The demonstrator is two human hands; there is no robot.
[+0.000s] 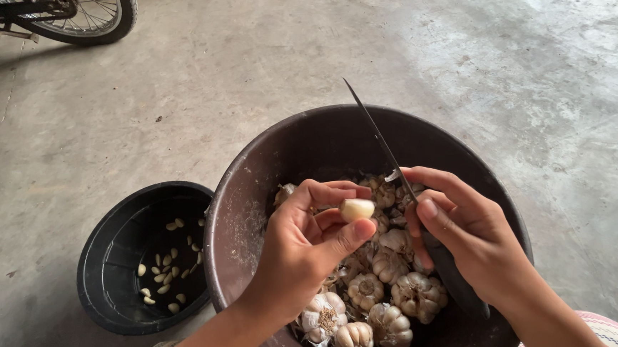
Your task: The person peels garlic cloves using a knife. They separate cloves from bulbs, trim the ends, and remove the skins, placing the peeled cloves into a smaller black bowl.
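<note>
The garlic clove sits pinched between thumb and fingertips of the left hand, held over the big brown bucket, long axis running roughly left to right and pointing at the right hand. That hand is wrapped closed around a dark-handled knife (blade angled up and away, just beside the clove). Under both hands are whole garlic bulbs; a smaller black tub to the left holds peeled cloves. Bare concrete floor, bike wheel at top left.
</note>
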